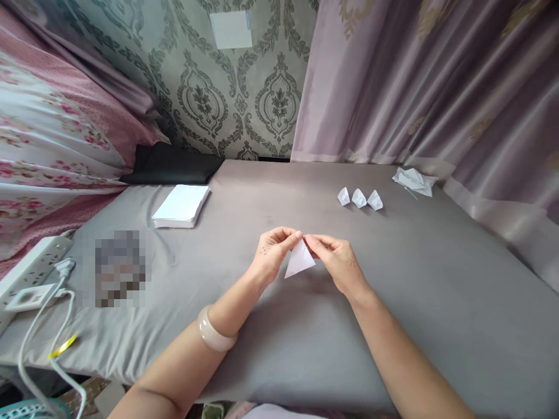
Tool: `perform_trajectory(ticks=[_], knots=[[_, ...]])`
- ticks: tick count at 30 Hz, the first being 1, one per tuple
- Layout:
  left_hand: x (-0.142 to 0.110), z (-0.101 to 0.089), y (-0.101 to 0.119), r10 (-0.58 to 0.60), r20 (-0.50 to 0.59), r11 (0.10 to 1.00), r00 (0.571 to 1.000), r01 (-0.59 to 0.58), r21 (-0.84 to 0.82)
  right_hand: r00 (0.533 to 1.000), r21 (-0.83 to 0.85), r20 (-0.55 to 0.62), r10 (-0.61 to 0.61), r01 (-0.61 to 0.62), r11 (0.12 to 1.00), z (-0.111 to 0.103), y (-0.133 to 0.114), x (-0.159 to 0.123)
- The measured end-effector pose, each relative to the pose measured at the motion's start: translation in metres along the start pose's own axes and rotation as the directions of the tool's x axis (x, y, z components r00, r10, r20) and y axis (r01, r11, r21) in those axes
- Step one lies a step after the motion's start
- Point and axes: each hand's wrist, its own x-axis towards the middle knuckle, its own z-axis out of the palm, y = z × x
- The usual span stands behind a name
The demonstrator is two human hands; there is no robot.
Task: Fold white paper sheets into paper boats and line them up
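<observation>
A small white paper folded into a triangle (299, 260) hangs just above the grey cloth-covered table (393, 302), near its middle. My left hand (273, 251) pinches the paper's top corner from the left, with a pale bangle on that wrist. My right hand (336, 259) pinches the same top corner from the right. Both hands have their fingers closed on the paper.
A stack of white paper sheets (181, 206) lies at the back left. Three small folded paper pieces (360, 198) stand in a row at the back right, with crumpled paper (414, 181) beyond them. A white power strip with cables (32, 267) lies at the left edge. A black cushion (172, 164) rests against the wall.
</observation>
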Motion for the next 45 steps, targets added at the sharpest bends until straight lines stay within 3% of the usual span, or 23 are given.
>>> perform_trajectory(ticks=[4,8,14,19,21,23,26,28,32,39,45], knots=[[-0.002,0.005,-0.006,0.074,-0.031,0.995,0.997,-0.071,0.077,1.000,0.070,0.027,0.013,-0.015,0.997,0.001,0.004,0.001],[-0.003,0.006,-0.015,0.167,-0.033,0.966,0.985,-0.157,0.207,0.998,-0.019,-0.049,-0.034,0.033,0.999,0.005,0.011,0.002],[-0.009,0.005,-0.016,0.402,0.014,0.779,0.916,-0.350,0.519,0.996,0.030,-0.087,-0.007,0.009,0.999,0.016,0.012,-0.001],[-0.006,0.003,-0.018,0.346,0.066,0.805,0.936,-0.332,0.491,0.973,-0.164,-0.171,-0.157,0.129,0.978,0.017,0.016,-0.001],[-0.004,0.002,-0.019,0.326,0.073,0.817,0.943,-0.320,0.480,0.981,-0.091,-0.158,-0.112,0.098,0.991,0.017,0.017,0.000],[-0.003,0.002,-0.020,0.357,0.062,0.804,0.932,-0.340,0.488,0.993,0.084,-0.114,-0.008,0.018,0.996,0.019,0.017,0.000],[-0.002,0.003,-0.019,0.396,0.068,0.793,0.916,-0.378,0.478,0.990,0.310,-0.073,0.119,-0.090,0.946,0.020,0.016,0.002],[-0.001,0.004,-0.017,0.344,0.068,0.853,0.937,-0.342,0.394,0.983,0.386,-0.053,0.173,-0.140,0.912,0.019,0.016,0.005],[0.002,0.004,-0.014,0.121,0.094,0.985,0.988,-0.132,0.113,0.975,0.471,-0.032,0.219,-0.178,0.864,0.012,0.018,0.014],[-0.001,0.006,-0.017,-0.086,0.199,0.993,0.976,0.101,-0.064,0.966,0.500,-0.135,0.221,-0.127,0.857,0.000,0.025,0.024],[-0.001,0.005,-0.016,-0.107,0.189,0.987,0.976,0.128,-0.098,0.977,0.538,-0.016,0.211,-0.170,0.825,-0.005,0.027,0.025]])
